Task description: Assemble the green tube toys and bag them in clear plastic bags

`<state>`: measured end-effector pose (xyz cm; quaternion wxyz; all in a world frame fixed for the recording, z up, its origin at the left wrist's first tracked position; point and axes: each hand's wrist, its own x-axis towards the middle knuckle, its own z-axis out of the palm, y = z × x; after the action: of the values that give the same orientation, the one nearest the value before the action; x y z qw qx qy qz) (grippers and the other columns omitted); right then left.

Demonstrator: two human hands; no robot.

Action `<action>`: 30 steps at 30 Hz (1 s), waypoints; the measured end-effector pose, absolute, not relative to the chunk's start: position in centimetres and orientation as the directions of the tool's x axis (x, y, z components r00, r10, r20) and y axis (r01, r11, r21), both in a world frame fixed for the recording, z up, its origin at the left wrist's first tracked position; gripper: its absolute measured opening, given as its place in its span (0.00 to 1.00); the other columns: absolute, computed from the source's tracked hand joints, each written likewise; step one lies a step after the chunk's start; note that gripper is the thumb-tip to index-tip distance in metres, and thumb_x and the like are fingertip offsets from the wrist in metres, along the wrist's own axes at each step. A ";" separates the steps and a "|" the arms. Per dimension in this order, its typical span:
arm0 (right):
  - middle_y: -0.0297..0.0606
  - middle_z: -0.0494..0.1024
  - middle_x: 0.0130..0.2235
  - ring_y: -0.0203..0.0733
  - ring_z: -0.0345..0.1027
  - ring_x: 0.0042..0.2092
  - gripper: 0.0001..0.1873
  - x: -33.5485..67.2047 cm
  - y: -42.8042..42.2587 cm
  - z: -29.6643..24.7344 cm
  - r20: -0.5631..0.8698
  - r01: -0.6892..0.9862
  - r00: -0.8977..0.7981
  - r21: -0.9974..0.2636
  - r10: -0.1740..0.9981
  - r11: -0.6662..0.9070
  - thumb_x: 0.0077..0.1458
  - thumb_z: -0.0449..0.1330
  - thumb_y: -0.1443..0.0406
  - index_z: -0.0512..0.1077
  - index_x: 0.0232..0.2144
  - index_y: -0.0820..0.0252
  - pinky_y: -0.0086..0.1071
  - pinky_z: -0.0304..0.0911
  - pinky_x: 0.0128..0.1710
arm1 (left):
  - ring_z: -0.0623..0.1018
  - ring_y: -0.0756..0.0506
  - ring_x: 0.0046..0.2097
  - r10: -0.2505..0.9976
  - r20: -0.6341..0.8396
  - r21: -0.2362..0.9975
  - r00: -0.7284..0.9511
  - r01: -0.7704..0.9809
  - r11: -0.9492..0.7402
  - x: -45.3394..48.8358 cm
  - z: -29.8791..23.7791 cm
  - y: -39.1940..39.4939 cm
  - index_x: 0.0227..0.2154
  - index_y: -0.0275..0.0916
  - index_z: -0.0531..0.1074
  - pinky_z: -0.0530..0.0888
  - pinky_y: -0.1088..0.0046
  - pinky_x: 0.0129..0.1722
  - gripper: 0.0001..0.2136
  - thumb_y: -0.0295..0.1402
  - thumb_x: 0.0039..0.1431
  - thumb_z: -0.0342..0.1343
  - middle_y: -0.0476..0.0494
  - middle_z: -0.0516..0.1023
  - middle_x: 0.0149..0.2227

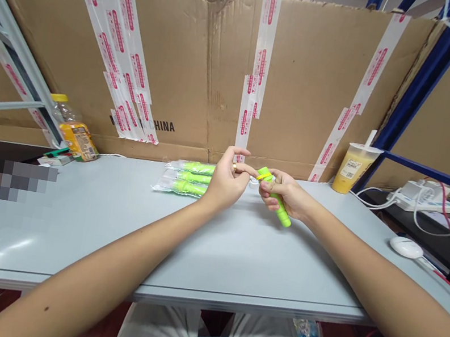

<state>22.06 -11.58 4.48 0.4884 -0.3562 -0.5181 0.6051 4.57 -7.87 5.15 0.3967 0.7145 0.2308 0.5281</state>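
My right hand [285, 193] is closed round a bright green tube-shaped item [282, 214], its yellow-green top end pointing left and up. My left hand [227, 177] meets that top end, thumb and forefinger pinched on a small whitish piece [253, 182] at the tip; the other fingers curl loosely. Both hands hover just above the pale grey table [119, 231]. Behind the left hand lie three more green tubes in clear wrappers [186, 177], side by side on the table.
A taped cardboard wall [208, 62] closes off the back. A yellow drink bottle [75, 135] lies at left, a cup of orange drink with a straw [354, 167] at right. Power strip, cables [419, 195] and a white mouse [406, 246] sit at far right.
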 end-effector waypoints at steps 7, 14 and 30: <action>0.27 0.66 0.24 0.27 0.51 0.20 0.27 22.7 -11.1 4.1 0.026 -0.164 -0.305 -0.986 0.952 -0.025 0.44 0.72 0.64 0.59 0.38 0.55 0.23 0.47 0.18 | 0.67 0.56 0.18 0.708 0.549 0.813 0.444 -0.086 -0.576 4.6 5.2 -8.3 0.47 0.42 0.59 0.63 0.77 0.20 0.19 0.28 0.52 0.54 0.49 0.79 0.33; 0.26 0.65 0.24 0.29 0.51 0.22 0.27 22.7 -11.3 3.7 0.003 -0.076 -0.323 -0.997 0.946 -0.023 0.45 0.72 0.63 0.58 0.39 0.54 0.24 0.48 0.19 | 0.67 0.56 0.16 0.723 0.453 0.864 0.522 -0.057 -0.500 4.4 5.4 -7.9 0.52 0.43 0.55 0.64 0.77 0.18 0.24 0.29 0.53 0.53 0.49 0.80 0.35; 0.26 0.65 0.24 0.27 0.50 0.19 0.21 21.9 -11.3 3.6 0.162 -0.317 -0.303 -0.946 0.939 0.061 0.48 0.69 0.65 0.60 0.37 0.55 0.23 0.45 0.17 | 0.62 0.55 0.22 0.575 0.657 0.607 0.488 0.110 -0.787 4.3 5.4 -7.3 0.42 0.42 0.56 0.61 0.75 0.26 0.13 0.31 0.59 0.55 0.51 0.77 0.34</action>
<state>21.90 -11.27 3.59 0.5092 -0.2987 -0.5209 0.6166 4.28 -7.27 5.36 0.2519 0.8249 0.2078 0.4615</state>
